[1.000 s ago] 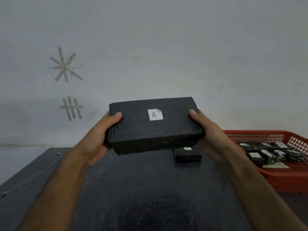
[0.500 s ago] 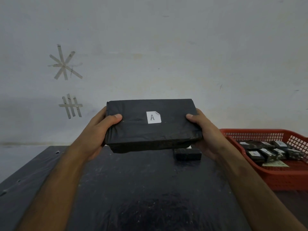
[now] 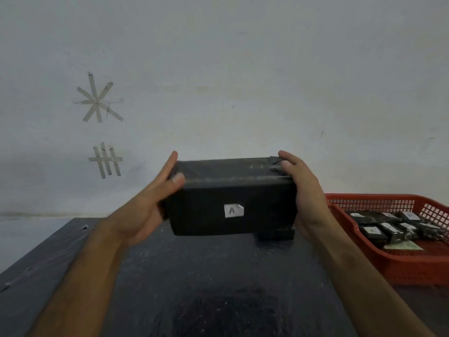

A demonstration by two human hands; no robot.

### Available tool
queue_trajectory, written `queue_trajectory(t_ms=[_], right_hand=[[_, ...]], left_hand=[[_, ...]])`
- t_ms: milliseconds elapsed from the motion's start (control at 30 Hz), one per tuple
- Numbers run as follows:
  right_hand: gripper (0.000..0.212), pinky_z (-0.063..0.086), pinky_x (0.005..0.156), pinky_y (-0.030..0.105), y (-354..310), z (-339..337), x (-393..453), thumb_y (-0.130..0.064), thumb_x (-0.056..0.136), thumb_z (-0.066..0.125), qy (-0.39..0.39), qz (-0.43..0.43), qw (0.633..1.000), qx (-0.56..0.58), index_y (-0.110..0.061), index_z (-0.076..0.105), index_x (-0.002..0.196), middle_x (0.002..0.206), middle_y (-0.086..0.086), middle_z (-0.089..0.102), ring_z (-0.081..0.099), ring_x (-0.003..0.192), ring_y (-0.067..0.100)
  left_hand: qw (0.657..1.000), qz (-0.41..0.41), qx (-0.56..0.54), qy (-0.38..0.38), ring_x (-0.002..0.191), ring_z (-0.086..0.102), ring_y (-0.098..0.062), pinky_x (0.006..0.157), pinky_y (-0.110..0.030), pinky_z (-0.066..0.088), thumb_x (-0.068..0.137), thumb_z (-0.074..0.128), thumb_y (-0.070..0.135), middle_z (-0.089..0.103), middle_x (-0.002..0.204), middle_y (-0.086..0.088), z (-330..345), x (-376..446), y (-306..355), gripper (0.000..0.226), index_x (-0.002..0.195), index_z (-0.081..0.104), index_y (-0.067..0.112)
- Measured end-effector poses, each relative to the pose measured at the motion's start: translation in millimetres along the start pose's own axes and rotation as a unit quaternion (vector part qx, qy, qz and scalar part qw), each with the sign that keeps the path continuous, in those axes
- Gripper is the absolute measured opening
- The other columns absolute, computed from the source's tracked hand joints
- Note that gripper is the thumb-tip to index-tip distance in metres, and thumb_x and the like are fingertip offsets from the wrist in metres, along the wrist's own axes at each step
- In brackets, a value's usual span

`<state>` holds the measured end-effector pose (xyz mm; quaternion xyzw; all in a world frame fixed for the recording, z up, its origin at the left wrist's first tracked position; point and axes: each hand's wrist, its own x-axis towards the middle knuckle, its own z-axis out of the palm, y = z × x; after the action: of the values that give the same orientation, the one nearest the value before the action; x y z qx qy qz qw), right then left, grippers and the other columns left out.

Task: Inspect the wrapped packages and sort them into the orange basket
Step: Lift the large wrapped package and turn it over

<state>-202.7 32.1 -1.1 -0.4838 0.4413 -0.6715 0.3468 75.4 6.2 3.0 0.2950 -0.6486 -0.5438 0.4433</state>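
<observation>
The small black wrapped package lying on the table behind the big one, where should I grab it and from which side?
Probably from above, across the short width of the small black wrapped package: it lies flat on the dark table, long side facing you, its top partly hidden.

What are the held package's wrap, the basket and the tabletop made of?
Held package: matte black wrap, probably plastic film or paper; it creases at the corners, with a white paper label.
Basket: orange moulded plastic, judging by its lattice walls.
Tabletop: dark, scuffed, faintly glossy; material unclear.

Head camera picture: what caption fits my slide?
Two hands hold a black wrapped package labelled A above a dark table.
</observation>
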Motion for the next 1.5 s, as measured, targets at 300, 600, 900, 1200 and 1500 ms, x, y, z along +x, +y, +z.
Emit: queue_trajectory(t_ms=[300,600,900,1200,1500], right_hand=[[0.054,0.052,0.111,0.046,20.3,2.5,0.3,-0.037,0.092,0.063,-0.109,-0.051,0.991,-0.054,-0.035,0.055,0.145,0.14,-0.005,0.069,0.068,0.127,0.02],[0.044,0.061,0.094,0.031,22.8,-9.0,10.1,-0.026,0.105,0.062,-0.108,0.04,0.993,-0.01,-0.038,0.054,0.147,0.129,-0.001,0.073,0.075,0.112,0.015],[0.062,0.058,0.106,0.042,21.4,-11.7,15.4,-0.021,0.096,0.075,-0.051,0.018,0.999,-0.002,-0.027,0.05,0.153,0.14,0.006,0.065,0.071,0.122,0.023],[0.071,0.06,0.1,0.041,12.2,12.2,-0.7,-0.049,0.088,0.08,0.01,-0.017,0.998,-0.065,-0.027,0.05,0.149,0.134,-0.008,0.06,0.067,0.121,0.018],[0.058,0.059,0.089,0.022,7.2,11.8,1.0,-0.01,0.094,0.074,-0.099,-0.012,0.994,0.041,-0.013,0.053,0.148,0.136,0.002,0.071,0.072,0.119,0.012]], left_hand=[[0.989,-0.043,0.011,0.139,0.116,0.071,-0.034,0.092,-0.04,0.055,0.098,0.063,0.02,0.078,0.119,-0.013,-5.1,13.8,-15.1,0.032,0.128,0.069,0.009],[0.991,-0.024,0.047,0.123,0.123,0.066,-0.012,0.111,-0.035,0.047,0.104,0.058,0.022,0.069,0.133,0.005,4.4,19.0,-19.1,0.046,0.148,0.048,0.033],[0.988,-0.035,0.073,0.135,0.122,0.068,-0.017,0.1,-0.032,0.052,0.108,0.053,0.021,0.072,0.128,0.003,17.9,19.8,-26.5,0.026,0.129,0.061,0.034],[0.933,-0.04,0.311,0.174,0.155,0.03,-0.029,0.122,-0.056,0.035,0.038,0.055,0.107,0.014,0.17,0.005,47.2,15.7,-25.9,0.142,0.16,0.012,0.049],[0.953,-0.049,0.222,0.201,0.15,0.041,-0.025,0.122,-0.053,0.037,0.037,0.051,0.11,0.029,0.171,0.001,14.8,10.6,-15.9,0.145,0.162,0.019,0.045]])
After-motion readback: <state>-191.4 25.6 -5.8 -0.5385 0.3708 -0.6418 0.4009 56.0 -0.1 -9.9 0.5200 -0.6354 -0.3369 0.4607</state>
